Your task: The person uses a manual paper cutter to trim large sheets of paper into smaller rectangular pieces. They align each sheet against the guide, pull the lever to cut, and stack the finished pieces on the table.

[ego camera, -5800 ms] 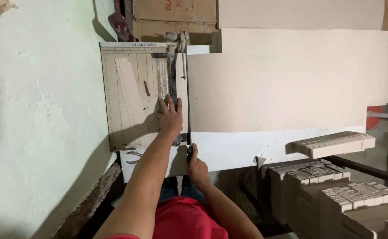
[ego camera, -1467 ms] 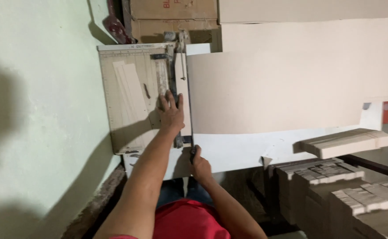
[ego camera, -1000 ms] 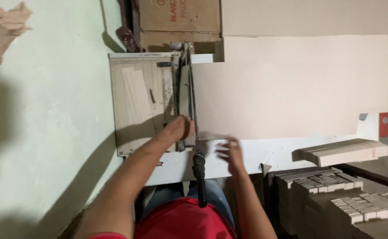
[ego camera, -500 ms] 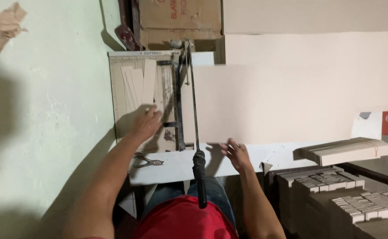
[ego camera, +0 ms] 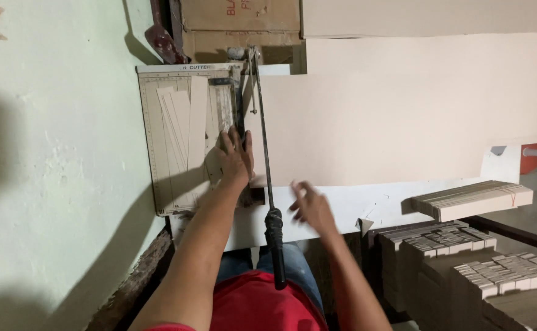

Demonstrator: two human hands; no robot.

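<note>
A beige paper cutter board (ego camera: 164, 159) lies on a white table against the wall. My left hand (ego camera: 235, 158) presses flat on the cutter's clamp bar, fingers spread. The cutter's long blade arm with a black handle (ego camera: 275, 245) stands raised toward me. A large sheet of tan card (ego camera: 391, 110) runs from the blade off to the right. My right hand (ego camera: 309, 205) hovers open and blurred by the sheet's near edge, just right of the handle, holding nothing. Several cut card strips (ego camera: 189, 125) lie on the board.
A pale green wall (ego camera: 54, 153) fills the left. Cardboard boxes (ego camera: 238, 24) stand behind the cutter. A bundle of cut strips (ego camera: 473, 199) rests on the table's right end, and stacks of small bundles (ego camera: 464, 257) sit below it.
My right hand let go of the handle and the blade arm rose. My left hand pushed a cut strip onto the board, then returned to the clamp bar. My right hand hovers by the sheet.
</note>
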